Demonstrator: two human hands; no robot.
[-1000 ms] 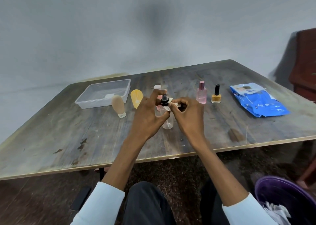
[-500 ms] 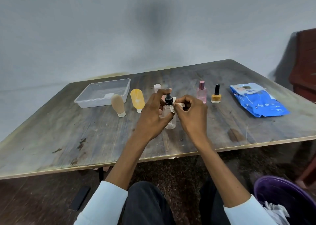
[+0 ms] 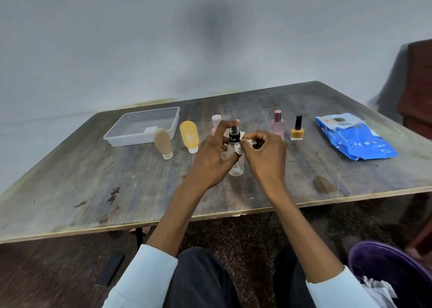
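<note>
My left hand (image 3: 211,158) grips a clear spray bottle (image 3: 235,165) with a black pump top, held above the middle of the wooden table (image 3: 117,190); its index finger lies over the nozzle. Close on the right, my right hand (image 3: 266,158) pinches a small white wipe (image 3: 240,144) against the bottle's neck. Most of the wipe is hidden inside the fingers.
Behind the hands stand a tan tube (image 3: 163,143), a yellow tube (image 3: 189,133), a pink-capped bottle (image 3: 216,123), a pink perfume bottle (image 3: 277,125) and a yellow nail polish (image 3: 297,129). A clear plastic tray (image 3: 142,126) sits back left, a blue wipes pack (image 3: 355,137) right. A purple bin (image 3: 392,272) stands at lower right.
Both hands and the bottle have shifted slightly right and forward over the table. The right hand's wipe has moved along the bottle's neck.
</note>
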